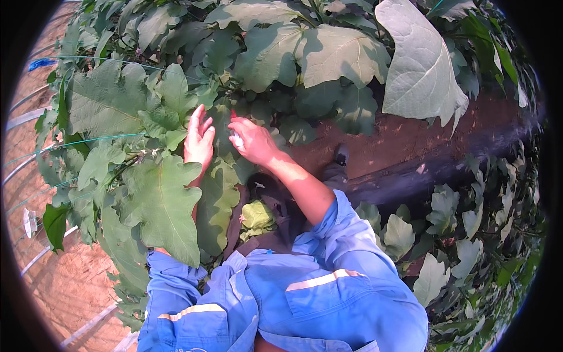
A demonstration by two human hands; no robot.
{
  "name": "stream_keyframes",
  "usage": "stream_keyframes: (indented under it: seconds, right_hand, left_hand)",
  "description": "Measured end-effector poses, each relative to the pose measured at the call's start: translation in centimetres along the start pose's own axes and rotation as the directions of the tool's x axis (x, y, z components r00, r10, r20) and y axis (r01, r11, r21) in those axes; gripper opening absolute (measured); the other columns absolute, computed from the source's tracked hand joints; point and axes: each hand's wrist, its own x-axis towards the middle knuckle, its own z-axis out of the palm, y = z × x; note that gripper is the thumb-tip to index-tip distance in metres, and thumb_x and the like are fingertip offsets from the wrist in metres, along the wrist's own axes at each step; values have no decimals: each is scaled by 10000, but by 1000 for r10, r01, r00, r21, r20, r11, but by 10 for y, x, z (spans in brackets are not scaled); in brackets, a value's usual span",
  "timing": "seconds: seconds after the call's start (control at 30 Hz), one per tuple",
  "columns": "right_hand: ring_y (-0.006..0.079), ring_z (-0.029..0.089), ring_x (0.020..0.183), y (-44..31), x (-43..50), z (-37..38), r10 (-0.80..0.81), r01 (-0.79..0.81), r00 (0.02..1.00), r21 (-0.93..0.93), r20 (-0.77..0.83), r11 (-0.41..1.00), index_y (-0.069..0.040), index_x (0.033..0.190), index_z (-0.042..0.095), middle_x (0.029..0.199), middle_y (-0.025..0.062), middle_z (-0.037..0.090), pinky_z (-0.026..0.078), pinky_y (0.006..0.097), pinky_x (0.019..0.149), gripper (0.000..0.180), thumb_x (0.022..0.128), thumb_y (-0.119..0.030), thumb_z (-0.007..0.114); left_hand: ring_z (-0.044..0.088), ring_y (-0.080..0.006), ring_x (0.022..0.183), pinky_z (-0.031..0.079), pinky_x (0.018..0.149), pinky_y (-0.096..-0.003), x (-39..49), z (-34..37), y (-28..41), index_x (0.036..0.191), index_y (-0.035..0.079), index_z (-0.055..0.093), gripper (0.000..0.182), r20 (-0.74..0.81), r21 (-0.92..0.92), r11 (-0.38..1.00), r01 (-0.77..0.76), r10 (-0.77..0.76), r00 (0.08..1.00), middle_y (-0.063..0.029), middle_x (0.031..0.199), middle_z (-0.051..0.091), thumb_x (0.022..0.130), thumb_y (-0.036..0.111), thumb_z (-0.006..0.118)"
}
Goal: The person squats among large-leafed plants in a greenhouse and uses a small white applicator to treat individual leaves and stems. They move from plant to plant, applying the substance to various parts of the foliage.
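My left hand [200, 141] is raised among the leaves of an eggplant plant [165, 204], with its fingers apart and nothing visible in it. A broad leaf covers much of the left forearm. Just to the right, my right hand [253, 140] is closed around a small white object [238, 140]. Something red [233, 113] shows at its index fingertip; whether both belong to one tool I cannot tell. Shaded eggplant leaves [222, 132] lie between and beyond the hands. A yellowish-green leaf [257, 215] rests in front of my dark trousers.
Green strings [110, 137] cross the foliage at left. Large leaves [418, 66] hang at upper right. Brown soil [404, 136] runs along the row, edged by black plastic mulch [409, 176]. My shoe [341, 154] stands there. More eggplant plants [444, 211] grow at right.
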Motion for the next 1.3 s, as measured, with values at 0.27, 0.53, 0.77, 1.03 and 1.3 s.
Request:
stream_keyframes:
  seconds: [0.27,0.53,0.77,1.03,1.3]
  right_hand:
    - [321,725,1047,-37,-23,-50,-6,54,938,129,-348,990,-35,1121,691,1248,152,689,592,390,893,226,897,-51,715]
    - [247,738,944,-59,-30,-35,-47,152,959,366,-281,918,-22,1028,698,1125,135,728,590,339,806,173,863,17,731]
    - [292,646,777,-81,-19,-31,-170,187,965,73,-199,980,-67,884,683,858,88,681,527,396,689,82,904,-117,745]
    - [310,635,807,-111,3,-21,-262,258,964,79,45,963,-70,1025,670,872,96,647,531,388,714,201,836,-97,734]
    - [97,627,900,-69,3,18,116,-118,975,4,188,993,-48,1220,713,993,-9,707,501,287,767,257,1012,-190,660]
  left_hand:
    - [514,-262,1401,467,1114,-369,-109,-15,-31,1566,6,375,600,89,-107,950,295,-286,954,-159,1557,469,1025,89,621]
    - [633,-352,1212,573,944,-445,-95,-53,-56,1467,9,459,528,-156,-520,846,118,-230,961,-184,1375,594,1003,140,674]
    - [604,-289,1250,497,1047,-419,-108,-76,-29,1298,36,640,599,-54,157,958,-242,252,966,-129,1407,589,731,163,786]
    - [624,-249,1220,520,1016,-371,-85,-68,-29,1423,34,555,511,-179,-115,965,-237,215,960,-136,1388,607,928,88,671]
    - [639,-190,1188,510,1035,-322,-30,-24,-46,1439,2,544,464,-315,-518,793,-321,172,933,-121,1326,656,982,-54,603]
